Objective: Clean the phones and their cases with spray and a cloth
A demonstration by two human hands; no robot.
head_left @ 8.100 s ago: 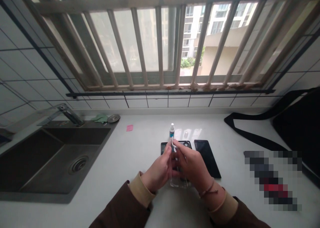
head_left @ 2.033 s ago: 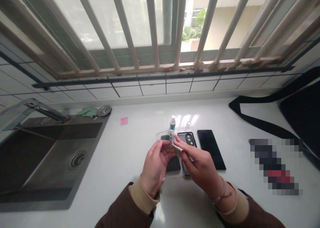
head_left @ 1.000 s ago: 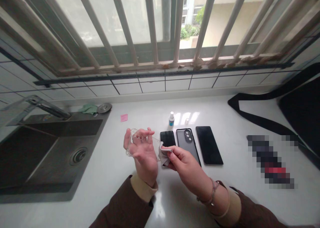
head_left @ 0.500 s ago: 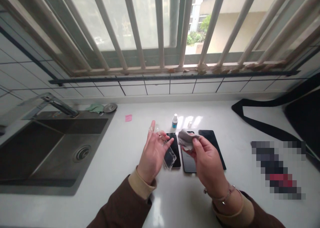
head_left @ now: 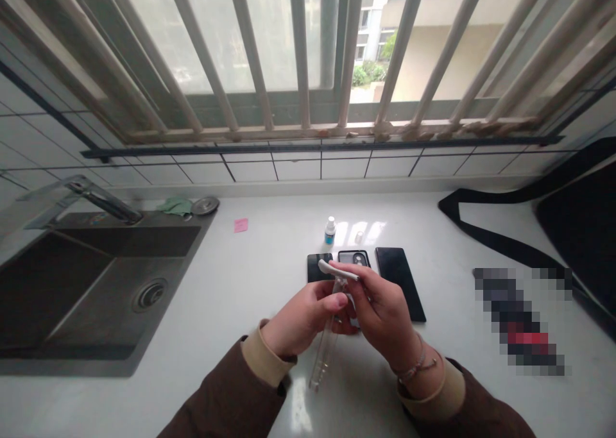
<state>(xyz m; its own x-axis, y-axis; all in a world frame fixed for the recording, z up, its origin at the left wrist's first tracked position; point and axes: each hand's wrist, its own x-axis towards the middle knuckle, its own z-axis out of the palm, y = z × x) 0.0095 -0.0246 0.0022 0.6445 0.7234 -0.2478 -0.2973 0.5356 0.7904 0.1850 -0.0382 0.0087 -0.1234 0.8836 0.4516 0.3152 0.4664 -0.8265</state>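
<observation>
Over white counter (head_left: 231, 277), clear case (head_left: 323, 354) edge-on

This is a home kitchen. A steel sink (head_left: 126, 240) is set into a white desk (head_left: 231, 290). A tap (head_left: 103, 201) reaches over the sink's back rim, and a round metal plug (head_left: 205, 204) and a green cloth (head_left: 174, 206) lie at its far right corner. White wall tiles (head_left: 298, 168) run behind the sink under a barred window (head_left: 299, 59), and apartment blocks (head_left: 433, 47) stand beyond it.

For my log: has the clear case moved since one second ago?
Yes. The clear case moved right, from left of the small phone to its near side.
</observation>
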